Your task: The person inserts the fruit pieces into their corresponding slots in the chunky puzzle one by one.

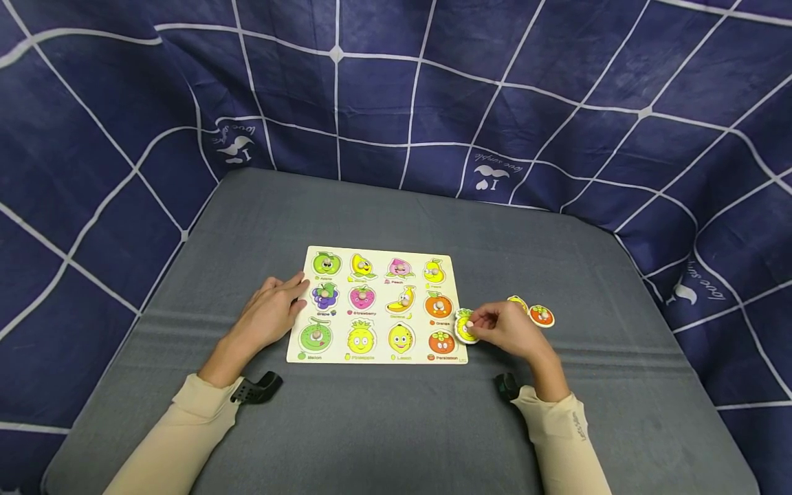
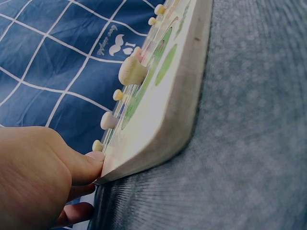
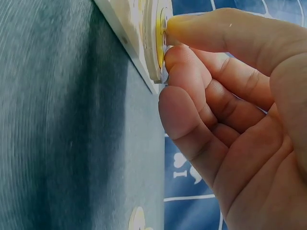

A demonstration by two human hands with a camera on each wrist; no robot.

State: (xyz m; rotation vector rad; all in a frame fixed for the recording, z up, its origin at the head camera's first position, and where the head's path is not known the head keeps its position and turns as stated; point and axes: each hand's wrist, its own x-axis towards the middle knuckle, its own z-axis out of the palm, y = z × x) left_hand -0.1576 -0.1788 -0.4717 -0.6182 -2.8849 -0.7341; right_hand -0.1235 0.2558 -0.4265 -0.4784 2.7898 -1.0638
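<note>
A cream fruit puzzle board point(image 1: 371, 316) lies on the table, with printed fruit names and several knobbed pieces set in it. My left hand point(image 1: 270, 309) rests at its left edge, fingers extended and touching the edge; in the left wrist view the thumb point(image 2: 88, 165) lies at the board's side. Beside the board's right edge, my right hand point(image 1: 510, 330) pinches a pineapple piece point(image 1: 465, 327) between thumb and fingertips. In the right wrist view this piece point(image 3: 157, 43) stands on edge, overlapping the board. The pineapple point(image 1: 361, 338), lemon point(image 1: 401, 338) and persimmon point(image 1: 442, 342) spots show printed faces without knobs.
Right of the board, behind my right hand, lie a persimmon piece point(image 1: 542, 315) and a partly hidden yellow piece point(image 1: 517, 300). The grey cloth point(image 1: 383, 426) covers the table. A navy curtain with white lines point(image 1: 383, 89) surrounds the back and sides.
</note>
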